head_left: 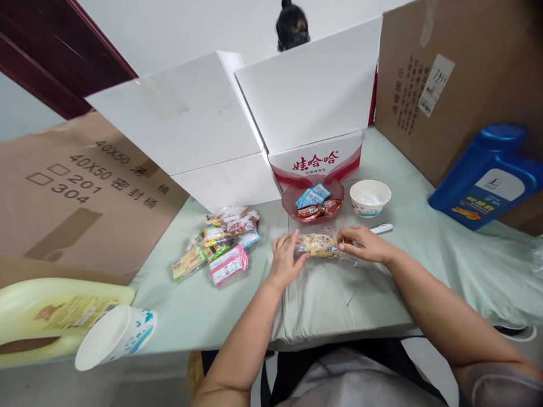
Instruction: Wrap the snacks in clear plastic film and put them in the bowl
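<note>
A yellow-printed snack packet in clear wrapping [320, 246] lies on the table between my hands. My left hand [285, 260] is closed on its left end, thumb at the near side and fingers over the far side. At the right end, my right hand [362, 244] has its fingers curled in a pinch at the packet's edge. Loose clear plastic shows beneath the right hand. Just beyond stands a reddish see-through bowl [288, 206], with blue sachets [313, 195] and brown-red wrapped snacks [309, 211] in it.
A pile of packaged snacks [229, 237] lies to the left. At right are a paper bowl [370, 192] with clear plastic inside, a white-handled tool [382, 228] and a blue bottle [483, 178]. A yellow bottle [63, 308] and tipped paper bowl [123, 336] lie front left. Boxes [314, 85] wall the back; a person sits behind.
</note>
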`<state>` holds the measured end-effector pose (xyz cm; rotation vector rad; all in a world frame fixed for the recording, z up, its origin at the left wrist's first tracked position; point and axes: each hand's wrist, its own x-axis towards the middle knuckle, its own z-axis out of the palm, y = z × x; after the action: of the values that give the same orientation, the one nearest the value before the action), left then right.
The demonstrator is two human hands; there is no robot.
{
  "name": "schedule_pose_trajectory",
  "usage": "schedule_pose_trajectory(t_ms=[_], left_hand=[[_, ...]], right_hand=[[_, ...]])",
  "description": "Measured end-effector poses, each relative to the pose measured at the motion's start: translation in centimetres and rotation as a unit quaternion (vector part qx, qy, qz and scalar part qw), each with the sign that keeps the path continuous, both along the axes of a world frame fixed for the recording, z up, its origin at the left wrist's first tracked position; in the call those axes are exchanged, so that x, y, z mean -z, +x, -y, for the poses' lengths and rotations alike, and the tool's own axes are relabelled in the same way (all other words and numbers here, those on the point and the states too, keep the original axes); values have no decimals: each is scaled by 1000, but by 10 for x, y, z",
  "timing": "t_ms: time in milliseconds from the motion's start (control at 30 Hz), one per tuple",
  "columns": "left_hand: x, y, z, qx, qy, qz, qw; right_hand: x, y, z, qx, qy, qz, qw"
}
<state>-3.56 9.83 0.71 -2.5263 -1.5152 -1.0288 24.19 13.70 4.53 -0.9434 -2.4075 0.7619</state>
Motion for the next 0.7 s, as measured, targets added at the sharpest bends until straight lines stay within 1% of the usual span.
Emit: schedule_pose_trajectory(t_ms=[67,100,133,167,233,300,367,433,500,567,633,700], left_hand=[[-3,5,2,-2,7,-43,999],[-5,6,4,-1,21,-54,998],[-8,7,5,6,38,-62,997],[-12,7,8,19,54,-69,996],[-19,8,15,62,75,-89,991],[-26,10,26,117,64,-122,984],[-31,10,43,161,27,-158,974],[-32,8,62,182,-24,-190,964],[-31,4,82,179,-77,-221,956],[-30,1,99,159,-120,-245,949],[-29,0,109,129,-142,-244,951],[-28,3,111,106,-145,-223,958]], right_hand=[[3,4,-5,62,12,49,997],[5,4,-7,86,31,54,994],[8,4,-9,97,52,43,993],[10,3,-9,93,71,22,993],[13,0,-9,57,83,-27,995],[13,-3,-6,10,37,-52,998],[11,-4,-2,-30,-23,-34,999],[7,-5,2,-66,-60,20,996],[2,-5,6,-92,-83,84,989],[-2,-7,11,-115,-108,139,978],[-6,-10,16,-135,-127,186,965],[-10,-12,20,-122,-113,218,962]])
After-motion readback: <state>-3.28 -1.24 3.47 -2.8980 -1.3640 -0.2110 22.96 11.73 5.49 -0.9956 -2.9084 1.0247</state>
